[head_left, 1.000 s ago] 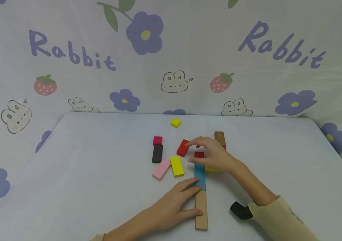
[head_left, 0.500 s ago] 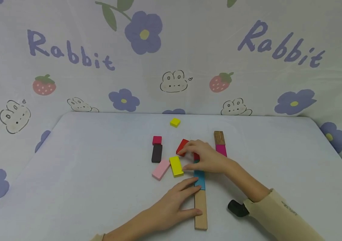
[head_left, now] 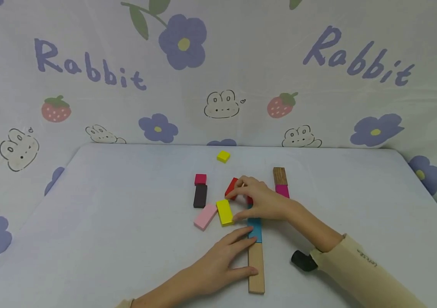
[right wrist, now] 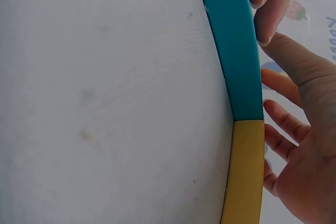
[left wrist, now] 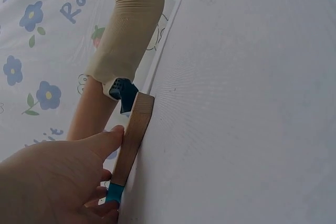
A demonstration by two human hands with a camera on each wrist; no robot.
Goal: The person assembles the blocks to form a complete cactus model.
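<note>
In the head view my right hand (head_left: 262, 199) reaches over the row of blocks. Its thumb and index finger pinch the ends of a bright yellow block (head_left: 224, 212) lying flat. A red block (head_left: 231, 188) lies just beyond, partly covered by the fingers. My left hand (head_left: 222, 261) rests along the row's left side, fingers on the blue block (head_left: 256, 231) and thumb on the plain wooden block (head_left: 256, 273). The left wrist view shows that thumb against the wooden block (left wrist: 132, 142). A duller yellow block (right wrist: 244, 174) adjoins the blue one in the right wrist view.
Left of the hands lie a pink block (head_left: 205, 217), a black block (head_left: 200, 196) and a crimson block (head_left: 200, 179). A small yellow block (head_left: 224, 156) sits near the back edge. A brown wood-grain block (head_left: 280, 176) and a magenta block (head_left: 282, 191) are at the right.
My right hand has moved left and slightly nearer, from beside the red block to the bright yellow block, uncovering more of the magenta block. The left hand has stayed in place.
</note>
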